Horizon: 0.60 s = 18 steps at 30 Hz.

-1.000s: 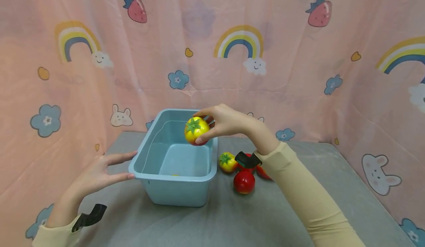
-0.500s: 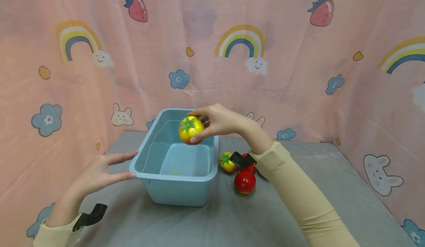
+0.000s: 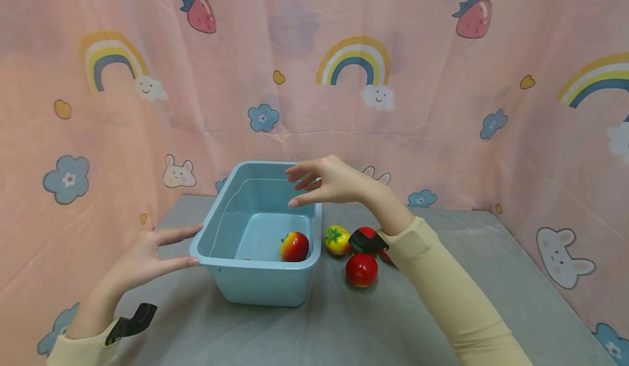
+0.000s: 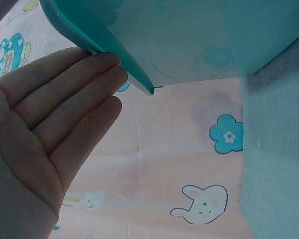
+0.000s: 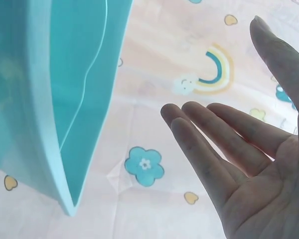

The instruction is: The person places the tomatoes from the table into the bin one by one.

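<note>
A light blue plastic tub (image 3: 260, 283) stands on the grey cloth. Inside it, near the front right corner, lies a red and yellow tomato (image 3: 295, 247) with a green leafy top; a sliver of something red shows low by the front wall. My left hand (image 3: 142, 259) touches the tub's left rim, its fingers straight, as the left wrist view also shows at the tub's edge (image 4: 134, 79). Over the tub's right side hovers my right hand (image 3: 329, 181), holding nothing, fingers and thumb spread apart in the right wrist view.
Right of the tub lie a yellow tomato (image 3: 337, 240), a red tomato (image 3: 361, 270) and more red ones partly hidden behind the right wrist's black strap (image 3: 367, 242). A pink patterned curtain (image 3: 221, 109) hangs behind and along both sides of the grey cloth (image 3: 442, 246).
My right hand has let go of the red and yellow tomato, which dropped into the tub. That hand shifted slightly right. The left hand stayed at the rim.
</note>
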{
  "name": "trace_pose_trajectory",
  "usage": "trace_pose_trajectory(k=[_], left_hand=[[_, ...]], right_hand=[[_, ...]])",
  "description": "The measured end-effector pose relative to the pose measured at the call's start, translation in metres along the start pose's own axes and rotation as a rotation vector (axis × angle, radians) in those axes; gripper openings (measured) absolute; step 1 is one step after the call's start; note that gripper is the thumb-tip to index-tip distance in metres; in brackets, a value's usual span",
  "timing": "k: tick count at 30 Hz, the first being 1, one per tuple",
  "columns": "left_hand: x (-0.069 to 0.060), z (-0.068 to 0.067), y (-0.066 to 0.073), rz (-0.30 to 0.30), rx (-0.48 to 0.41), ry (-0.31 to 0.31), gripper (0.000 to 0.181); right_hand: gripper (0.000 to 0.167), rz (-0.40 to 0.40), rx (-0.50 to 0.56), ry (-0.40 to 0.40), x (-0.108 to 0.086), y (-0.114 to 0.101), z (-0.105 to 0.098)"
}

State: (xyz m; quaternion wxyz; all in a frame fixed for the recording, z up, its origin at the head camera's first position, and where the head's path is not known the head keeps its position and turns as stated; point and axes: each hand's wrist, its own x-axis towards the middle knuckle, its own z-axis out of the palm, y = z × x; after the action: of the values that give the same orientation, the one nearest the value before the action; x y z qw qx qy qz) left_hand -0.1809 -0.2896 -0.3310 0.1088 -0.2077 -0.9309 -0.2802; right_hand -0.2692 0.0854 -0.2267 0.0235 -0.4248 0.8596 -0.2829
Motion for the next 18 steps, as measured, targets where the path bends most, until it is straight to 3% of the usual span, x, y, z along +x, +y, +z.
trace_pose_trajectory(k=[11, 18], left_hand=[[0.000, 0.000, 0.001, 0.014, 0.010, 0.013, 0.057], [0.000, -0.001, 0.001, 0.019, 0.011, 0.008, 0.057]], right_hand=[[0.053, -0.015, 0.062, 0.080, -0.027, 0.014, 0.002], [0.052, 0.023, 0.098, 0.106, -0.045, 0.024, 0.006]])
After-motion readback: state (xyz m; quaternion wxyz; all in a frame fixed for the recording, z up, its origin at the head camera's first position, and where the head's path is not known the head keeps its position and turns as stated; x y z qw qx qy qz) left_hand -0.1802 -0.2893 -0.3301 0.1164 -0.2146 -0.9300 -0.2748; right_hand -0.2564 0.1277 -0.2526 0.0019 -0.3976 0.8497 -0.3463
